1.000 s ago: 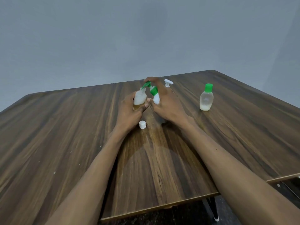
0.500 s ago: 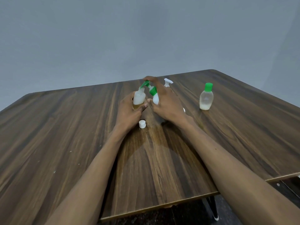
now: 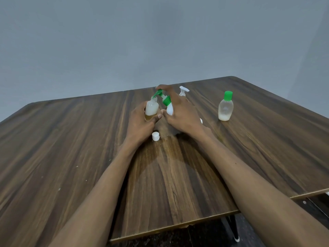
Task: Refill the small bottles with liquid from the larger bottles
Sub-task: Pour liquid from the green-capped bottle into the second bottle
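While my left hand (image 3: 140, 120) grips the light, slippery small bottle (image 3: 151, 108) low, my right hand (image 3: 179, 111) clasps the pump bottle (image 3: 169, 106) beside it.

A dark wood-grain table (image 3: 71, 148) carries a white cap (image 3: 155, 136) and a green-capped bottle (image 3: 225, 109), well apart

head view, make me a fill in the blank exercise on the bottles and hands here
1. The left hand holds the small open bottle, whose white cap lies on the ____.
2. The right hand holds a pump bottle whose pump is coloured ____.
3. The bottle standing alone has a ____ cap.

Missing words: table; green; green
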